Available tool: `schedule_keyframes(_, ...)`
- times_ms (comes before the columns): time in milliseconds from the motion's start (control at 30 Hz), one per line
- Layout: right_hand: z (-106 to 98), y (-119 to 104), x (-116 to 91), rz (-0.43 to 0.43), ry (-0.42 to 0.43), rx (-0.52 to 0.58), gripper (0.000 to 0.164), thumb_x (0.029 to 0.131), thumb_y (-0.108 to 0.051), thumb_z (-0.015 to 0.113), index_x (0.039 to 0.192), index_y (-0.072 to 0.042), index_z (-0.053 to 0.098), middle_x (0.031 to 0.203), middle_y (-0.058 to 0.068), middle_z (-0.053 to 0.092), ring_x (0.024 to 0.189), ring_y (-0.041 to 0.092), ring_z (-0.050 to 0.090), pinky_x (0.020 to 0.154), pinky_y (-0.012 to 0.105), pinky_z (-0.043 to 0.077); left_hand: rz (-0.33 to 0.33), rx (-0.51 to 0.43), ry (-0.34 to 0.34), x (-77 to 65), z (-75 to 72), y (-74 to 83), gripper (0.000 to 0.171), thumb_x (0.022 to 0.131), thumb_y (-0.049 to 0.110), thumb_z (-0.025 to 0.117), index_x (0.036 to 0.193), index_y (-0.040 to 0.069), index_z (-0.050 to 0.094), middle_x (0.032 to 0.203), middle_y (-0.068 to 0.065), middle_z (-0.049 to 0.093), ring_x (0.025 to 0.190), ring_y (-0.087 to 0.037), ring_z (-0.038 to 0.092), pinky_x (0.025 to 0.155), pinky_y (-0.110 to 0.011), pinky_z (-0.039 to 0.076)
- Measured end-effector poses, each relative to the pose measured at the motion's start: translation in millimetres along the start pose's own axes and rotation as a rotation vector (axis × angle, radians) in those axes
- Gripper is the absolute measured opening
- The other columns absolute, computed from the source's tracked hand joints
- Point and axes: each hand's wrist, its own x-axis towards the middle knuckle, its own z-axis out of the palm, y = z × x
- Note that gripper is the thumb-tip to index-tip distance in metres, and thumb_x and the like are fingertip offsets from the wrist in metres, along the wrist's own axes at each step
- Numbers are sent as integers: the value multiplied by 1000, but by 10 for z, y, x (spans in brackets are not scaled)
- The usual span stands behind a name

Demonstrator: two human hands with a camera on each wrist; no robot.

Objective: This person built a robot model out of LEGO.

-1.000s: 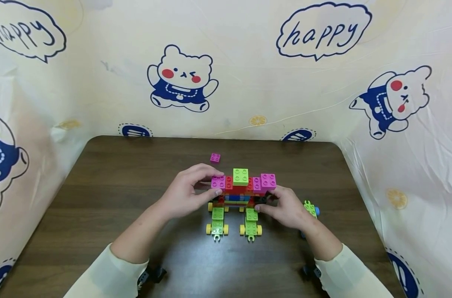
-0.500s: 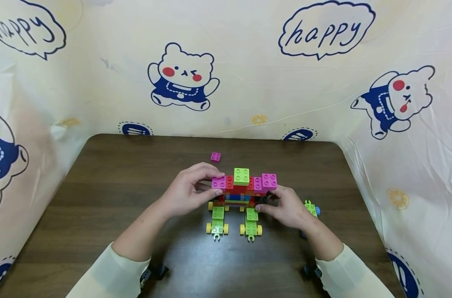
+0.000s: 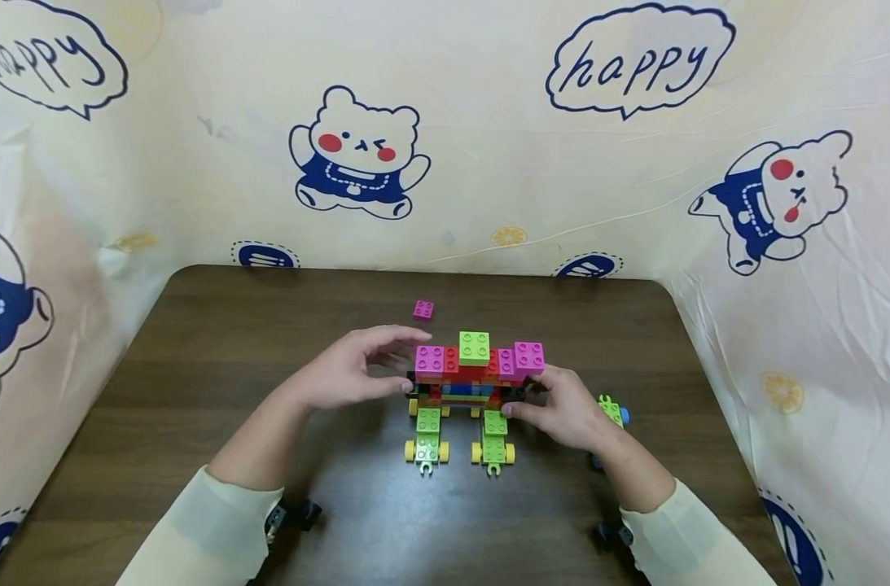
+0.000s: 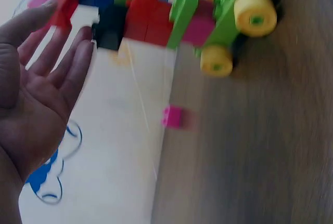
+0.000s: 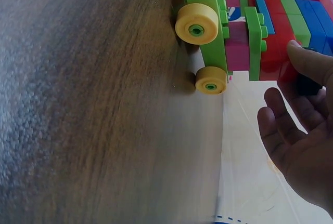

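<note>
A tall toy-brick figure stands mid-table on two green wheeled bases with yellow wheels. Magenta, red and lime bricks top it, and blue and green ones show lower down. My right hand grips its right side; in the right wrist view the thumb presses a red brick, with fingers behind a black piece. My left hand is beside the figure's left side, fingers extended and thumb apart. In the left wrist view its fingertips lie close to another black piece; contact is unclear.
A loose magenta brick lies behind the figure on the dark wooden table. Another green piece with a blue wheel sits at the right, partly hidden by the right forearm. A printed cloth encloses the table's back and sides.
My left hand has let go of the figure's upper left magenta brick and moved slightly left, its fingers spreading. My right hand and the figure stay where they were.
</note>
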Motion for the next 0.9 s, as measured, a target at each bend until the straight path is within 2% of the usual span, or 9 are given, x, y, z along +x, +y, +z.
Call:
schedule_keyframes(133,-5,-8,-3,3,-1,3,50,88,-21,86,134,-20,66,128,-3,71,111,16,66,91,44,57,22,28,5,21,-87,-158,56,92,7,78,143,22,60,137,1,64,118,-22,65,98,-49,56)
schedule_keyframes(233,-5,-4,-8,7,-1,5,50,88,-21,86,134,-20,66,128,-3,71,111,16,66,91,44,57,3,55,24,79,-99,-267,51,94,6,75,141,22,62,135,-2,65,117,-24,66,98,-49,55)
schedule_keyframes(467,5,12,-3,8,-5,-4,50,88,-23,86,134,-20,66,128,-3,71,112,16,66,91,44,57,-119,82,125,294,-76,-554,40,97,8,72,136,18,65,125,-1,68,111,-20,65,99,-48,54)
schedule_keyframes(567,3,17,-3,11,-7,-7,50,88,-23,86,134,-20,66,128,-3,71,112,16,66,91,44,56,-167,82,168,415,-72,-678,38,98,12,73,135,16,65,124,-5,68,111,-21,64,100,-47,53)
schedule_keyframes(733,-8,18,-10,14,-5,-7,50,88,-22,86,135,-20,66,128,-3,71,112,17,66,91,44,56,-243,96,224,599,-60,-887,40,98,17,73,137,12,64,129,-7,65,119,-26,60,105,-51,49)
schedule_keyframes(900,-12,19,-6,11,-13,-5,49,89,-23,85,133,-20,67,127,-4,71,112,15,66,91,44,56,-300,130,277,729,-34,-1055,39,96,20,76,134,13,66,135,-7,60,128,-29,55,108,-51,46)
